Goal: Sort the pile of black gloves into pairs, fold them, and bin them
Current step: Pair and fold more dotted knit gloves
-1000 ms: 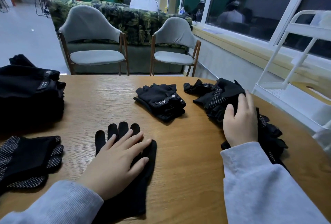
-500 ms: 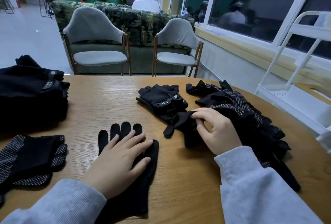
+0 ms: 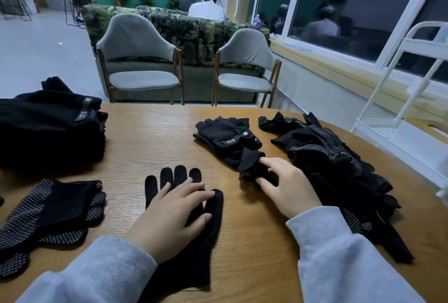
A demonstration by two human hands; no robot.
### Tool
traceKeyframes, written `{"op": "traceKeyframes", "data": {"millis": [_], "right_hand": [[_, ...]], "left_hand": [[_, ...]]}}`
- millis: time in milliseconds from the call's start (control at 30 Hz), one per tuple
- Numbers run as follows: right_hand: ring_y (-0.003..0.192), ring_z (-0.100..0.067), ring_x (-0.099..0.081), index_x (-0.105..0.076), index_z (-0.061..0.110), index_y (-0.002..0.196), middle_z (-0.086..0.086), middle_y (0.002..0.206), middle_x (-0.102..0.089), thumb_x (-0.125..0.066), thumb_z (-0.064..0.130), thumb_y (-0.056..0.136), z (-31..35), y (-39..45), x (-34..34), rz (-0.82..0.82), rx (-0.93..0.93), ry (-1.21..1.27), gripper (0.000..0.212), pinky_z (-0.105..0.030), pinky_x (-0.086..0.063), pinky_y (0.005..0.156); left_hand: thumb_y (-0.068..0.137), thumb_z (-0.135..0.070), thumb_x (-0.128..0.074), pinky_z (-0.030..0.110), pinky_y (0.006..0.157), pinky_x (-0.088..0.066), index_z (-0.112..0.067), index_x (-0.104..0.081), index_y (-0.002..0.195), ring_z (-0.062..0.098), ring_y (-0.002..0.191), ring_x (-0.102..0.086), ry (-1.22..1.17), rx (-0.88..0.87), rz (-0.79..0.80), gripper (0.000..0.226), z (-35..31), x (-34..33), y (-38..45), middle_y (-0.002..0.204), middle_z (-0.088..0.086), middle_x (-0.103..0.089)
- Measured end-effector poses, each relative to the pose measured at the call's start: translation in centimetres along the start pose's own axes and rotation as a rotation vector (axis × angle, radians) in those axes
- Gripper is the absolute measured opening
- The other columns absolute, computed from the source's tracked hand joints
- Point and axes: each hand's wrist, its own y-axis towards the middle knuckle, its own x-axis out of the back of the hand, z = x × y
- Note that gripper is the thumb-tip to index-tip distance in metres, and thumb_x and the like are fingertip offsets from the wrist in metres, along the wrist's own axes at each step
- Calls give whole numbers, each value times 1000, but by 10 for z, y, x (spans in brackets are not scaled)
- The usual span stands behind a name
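Near edge of the desk, left of middle: plain glove (image 3: pixel 191 215), laid flat, palm down, fingers pointing to the far edge, probably spread so a partner could be matched on top.
Left hand (image 3: pixel 169 215): rested flat on the plain glove, fingers straight and slightly spread, grasping nothing; judged to be pinning the cloth against sliding.
Right hand (image 3: pixel 288 186): reached toward the middle of the desk, forefinger and thumb closed in a pinch on a loose black glove (image 3: pixel 252 164); likely pulled free as the candidate mate.
Loose black glove: crumpled, touching the folded strap pair behind it and just beside the pile; too bunched to tell whether it matched.
Right edge of the desk: unsorted pile (image 3: pixel 339 172), tangled, some palms dotted, kept within easy reach of the picking hand.
Middle of the desk, toward the far edge: folded strap pair (image 3: pixel 228 138), label strip uppermost, set aside as finished, not yet binned.
Left edge, far side: dark stack (image 3: pixel 51 128), labelled strap on top, apparently folded pairs grouped by kind.
Near left corner: dotted gloves (image 3: pixel 46 215), lying together flat, grip dots showing, well apart from the pile.
Bin: not identified anywhere in view.
Stage, as judged: pairing under way, folding of this pair not yet begun.
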Motion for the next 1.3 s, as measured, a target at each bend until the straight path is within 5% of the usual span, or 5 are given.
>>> {"op": "traceKeyframes", "data": {"millis": [300, 600, 867, 1067, 1300], "right_hand": [[110, 1, -49, -58, 8, 126, 6, 115, -58, -51, -10, 86, 34, 11, 16, -253, 126, 121, 44, -6, -33, 98], [64, 13, -51, -52, 19, 133, 25, 75, -43, -50, -2, 89, 95, 20, 22, -136, -19, 390, 49, -5, -38, 64], [48, 1, -48, -44, 23, 137, 5, 98, -60, -42, -6, 86, 129, 14, 8, -38, -43, 614, 59, -7, -37, 51], [85, -12, -63, -38, 25, 141, 9, 126, -55, -42, -10, 85, 123, 13, -13, 58, 14, 625, 66, -18, -49, 77], [109, 5, -49, -57, 16, 124, 11, 113, -56, -67, 2, 82, 101, 11, -37, -92, 40, 412, 45, -11, -37, 96]], "left_hand": [[85, -40, -59, 1, 102, -13, -54, -23, 129, -12, 128, -23, -319, -49, -228, 59, 5, 1, -2, 142, -25, -22], [70, -62, -50, 6, 103, -21, -58, -18, 131, -15, 127, -26, -388, -79, -350, 69, 8, 5, -3, 139, -36, -20], [74, -47, -57, 14, 74, -45, -43, -45, 126, -1, 80, -54, -499, -58, -642, 54, 13, 13, -1, 116, -18, -45], [79, 12, -63, 14, 58, -49, -33, -67, 96, 7, 58, -62, -735, -27, -742, 49, 21, 23, -2, 109, -5, -61], [87, -6, -58, 13, 75, -46, -37, -61, 90, 8, 87, -67, -784, -57, -616, 31, 25, 24, -2, 125, -12, -51]]}}
